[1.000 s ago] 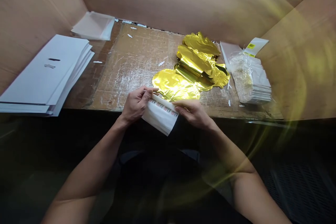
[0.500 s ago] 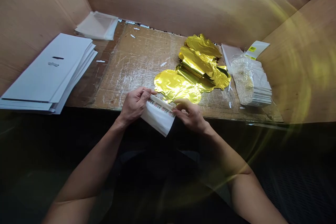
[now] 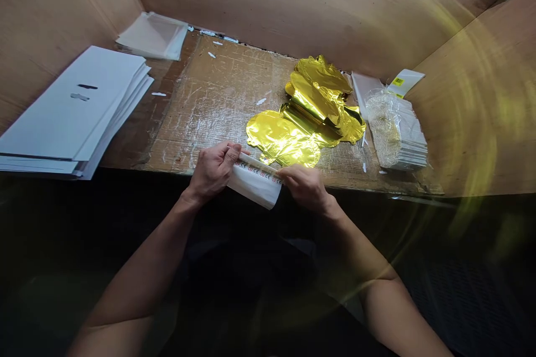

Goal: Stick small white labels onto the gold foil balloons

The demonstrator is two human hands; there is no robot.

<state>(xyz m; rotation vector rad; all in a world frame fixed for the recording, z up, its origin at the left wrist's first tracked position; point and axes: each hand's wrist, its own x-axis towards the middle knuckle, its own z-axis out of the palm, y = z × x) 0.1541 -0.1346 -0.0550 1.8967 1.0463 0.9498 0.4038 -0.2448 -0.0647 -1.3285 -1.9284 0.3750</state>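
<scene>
Both hands grip a small whitish packet (image 3: 254,185) with a printed strip of CE marks and red round symbols along its upper edge. My left hand (image 3: 213,170) is closed on its left end, thumb on top. At the right end, my right hand (image 3: 307,185) pinches the printed edge. The packet hangs tilted just in front of the table's near edge, and its lower part bows. Just beyond it lies a shiny gold foil balloon (image 3: 278,134), flat, joined to a crumpled pile of gold foil (image 3: 318,92).
At left lies a stack of white cards (image 3: 75,106) with slots. Clear plastic sleeves (image 3: 154,36) sit in the back left corner. A wrapped bundle of white packets (image 3: 400,131) stands at right beside a white card with yellow labels (image 3: 405,82). Wooden walls enclose the cardboard-covered table (image 3: 201,106).
My right hand has closed its fingers tighter on the packet's right end. The packet's lower edge has swung slightly up and right. The view has shifted a little.
</scene>
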